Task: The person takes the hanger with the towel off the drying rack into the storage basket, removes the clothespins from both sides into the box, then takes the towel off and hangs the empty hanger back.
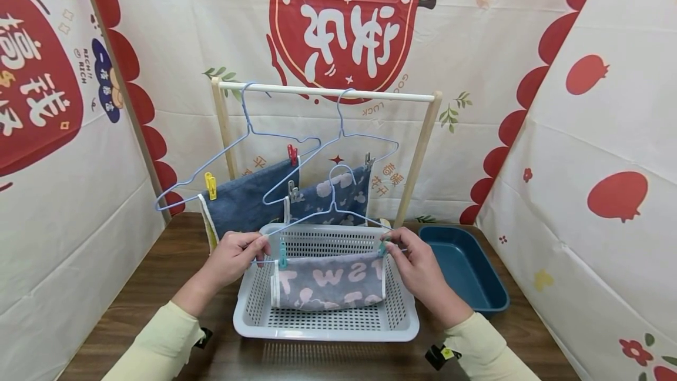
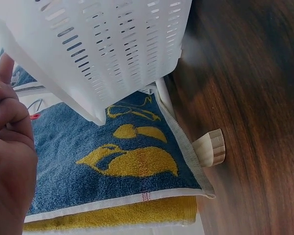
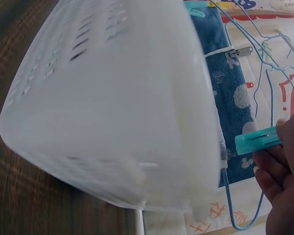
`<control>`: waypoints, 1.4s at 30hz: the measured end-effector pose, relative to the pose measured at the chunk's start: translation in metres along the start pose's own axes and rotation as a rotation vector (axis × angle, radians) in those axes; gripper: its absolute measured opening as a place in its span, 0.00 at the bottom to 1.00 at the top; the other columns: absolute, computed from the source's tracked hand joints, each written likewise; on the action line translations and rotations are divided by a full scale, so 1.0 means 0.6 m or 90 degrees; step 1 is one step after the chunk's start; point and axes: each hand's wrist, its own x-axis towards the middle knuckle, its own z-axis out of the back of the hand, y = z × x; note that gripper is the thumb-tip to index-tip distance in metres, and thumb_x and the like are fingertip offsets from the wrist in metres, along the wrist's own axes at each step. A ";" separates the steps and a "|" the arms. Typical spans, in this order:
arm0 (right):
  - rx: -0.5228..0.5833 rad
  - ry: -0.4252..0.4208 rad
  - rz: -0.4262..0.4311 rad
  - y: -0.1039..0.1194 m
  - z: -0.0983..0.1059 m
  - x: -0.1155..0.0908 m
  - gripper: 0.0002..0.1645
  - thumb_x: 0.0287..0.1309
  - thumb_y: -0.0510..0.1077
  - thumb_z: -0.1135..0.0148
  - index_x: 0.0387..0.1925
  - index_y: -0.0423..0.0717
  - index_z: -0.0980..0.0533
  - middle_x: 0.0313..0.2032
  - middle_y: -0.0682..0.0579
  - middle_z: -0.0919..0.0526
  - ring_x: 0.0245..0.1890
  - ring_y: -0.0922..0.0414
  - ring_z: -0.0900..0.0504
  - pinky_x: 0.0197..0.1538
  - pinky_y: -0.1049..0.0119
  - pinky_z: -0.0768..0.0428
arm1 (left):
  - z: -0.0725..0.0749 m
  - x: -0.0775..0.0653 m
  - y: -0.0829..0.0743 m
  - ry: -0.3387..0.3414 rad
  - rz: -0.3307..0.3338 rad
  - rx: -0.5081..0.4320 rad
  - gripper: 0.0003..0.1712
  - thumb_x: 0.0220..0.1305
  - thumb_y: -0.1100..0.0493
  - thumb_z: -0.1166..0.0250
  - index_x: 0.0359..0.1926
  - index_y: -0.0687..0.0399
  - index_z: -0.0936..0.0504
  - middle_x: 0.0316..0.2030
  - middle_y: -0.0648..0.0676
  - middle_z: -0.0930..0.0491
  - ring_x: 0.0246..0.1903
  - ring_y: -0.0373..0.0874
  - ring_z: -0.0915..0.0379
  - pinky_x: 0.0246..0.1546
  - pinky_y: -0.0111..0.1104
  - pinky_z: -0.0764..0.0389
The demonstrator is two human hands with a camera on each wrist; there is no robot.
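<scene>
A small blue wire hanger (image 1: 333,209) is held above the white basket. A folded grey towel (image 1: 333,284) with pink letters hangs from its lower bar, with a teal clothespin (image 1: 282,256) at the towel's left corner. My left hand (image 1: 233,256) pinches the hanger's left end between thumb and fingers; its wire also shows at the fingertips in the left wrist view. My right hand (image 1: 418,258) pinches a second teal clothespin (image 3: 257,141) at the towel's right corner, beside the hanger's right end.
Behind the basket (image 1: 325,334), a wooden rack (image 1: 328,92) carries two blue hangers with a dark blue towel (image 1: 248,196) and a patterned blue towel (image 1: 344,193), clipped by clothespins. A dark teal tray (image 1: 465,263) stands at the right on the wooden table (image 1: 153,269).
</scene>
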 end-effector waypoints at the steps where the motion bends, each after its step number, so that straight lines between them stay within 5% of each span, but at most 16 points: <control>1: -0.002 0.001 0.005 0.000 0.001 -0.001 0.09 0.80 0.36 0.35 0.56 0.45 0.18 0.52 0.53 0.14 0.47 0.54 0.18 0.47 0.62 0.13 | 0.000 0.000 -0.001 0.000 0.002 0.001 0.18 0.82 0.70 0.38 0.33 0.48 0.12 0.25 0.44 0.17 0.25 0.43 0.22 0.24 0.32 0.24; 11: 0.043 -0.029 0.014 0.002 0.014 -0.004 0.16 0.77 0.35 0.32 0.61 0.44 0.18 0.49 0.50 0.13 0.40 0.50 0.13 0.45 0.72 0.13 | 0.000 0.002 -0.004 -0.001 0.007 0.010 0.18 0.82 0.69 0.38 0.33 0.49 0.12 0.25 0.43 0.18 0.25 0.43 0.21 0.25 0.32 0.23; 18: 0.002 -0.045 0.010 -0.008 0.031 0.002 0.18 0.72 0.33 0.27 0.60 0.40 0.17 0.41 0.52 0.13 0.30 0.55 0.19 0.30 0.69 0.20 | 0.000 0.003 -0.002 0.000 0.006 0.012 0.17 0.82 0.68 0.38 0.34 0.48 0.12 0.24 0.44 0.18 0.25 0.43 0.22 0.25 0.32 0.23; 33: -0.097 -0.065 -0.007 -0.038 0.076 0.009 0.25 0.66 0.30 0.24 0.62 0.41 0.20 0.40 0.50 0.16 0.37 0.55 0.19 0.42 0.72 0.16 | 0.001 0.003 0.000 0.002 0.003 0.010 0.17 0.82 0.69 0.39 0.33 0.52 0.12 0.24 0.44 0.18 0.25 0.44 0.21 0.25 0.32 0.23; 42: -0.134 -0.017 -0.034 -0.071 0.105 0.020 0.27 0.68 0.30 0.25 0.64 0.37 0.23 0.44 0.46 0.16 0.40 0.52 0.18 0.41 0.72 0.18 | 0.001 0.001 0.000 -0.004 -0.017 0.003 0.17 0.81 0.71 0.38 0.33 0.53 0.12 0.24 0.45 0.17 0.24 0.44 0.20 0.24 0.32 0.22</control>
